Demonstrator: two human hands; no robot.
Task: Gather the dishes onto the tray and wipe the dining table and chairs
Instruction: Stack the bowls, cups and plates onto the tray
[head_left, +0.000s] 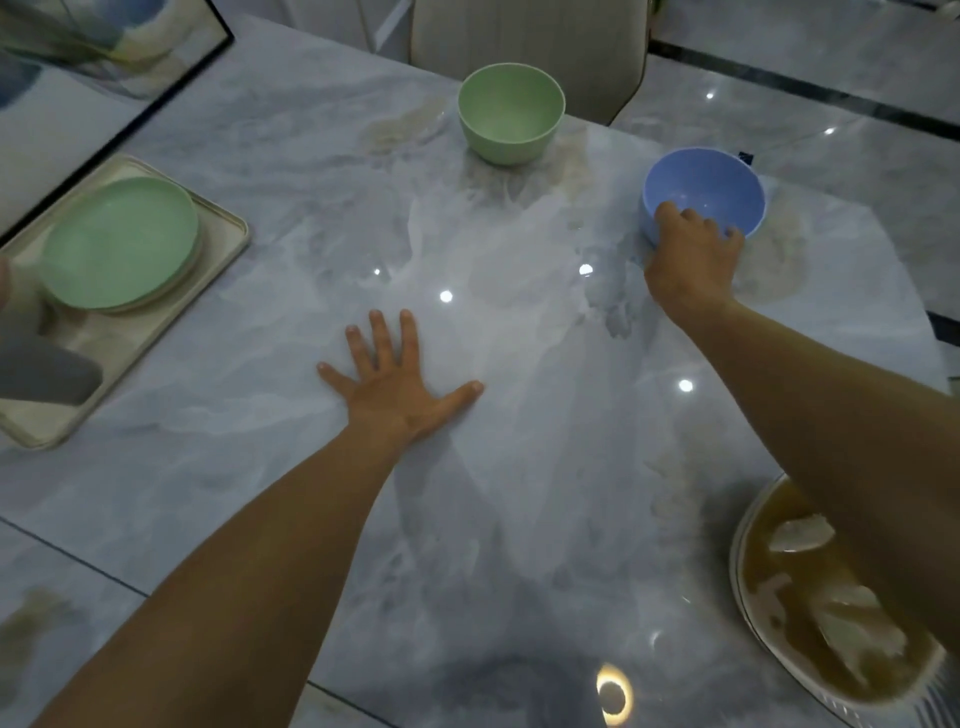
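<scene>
Now the blue bowl (717, 182) sits by the table (519, 519) edge at two o'clock; the right hand (691, 260) grips its rim, and the left hand (395, 384) lies spread flat mid-table.

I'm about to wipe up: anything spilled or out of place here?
Brownish smears stain the table left of the green bowl, right of the blue bowl and beside the near-right dish. Nothing looks tipped or broken.
</scene>
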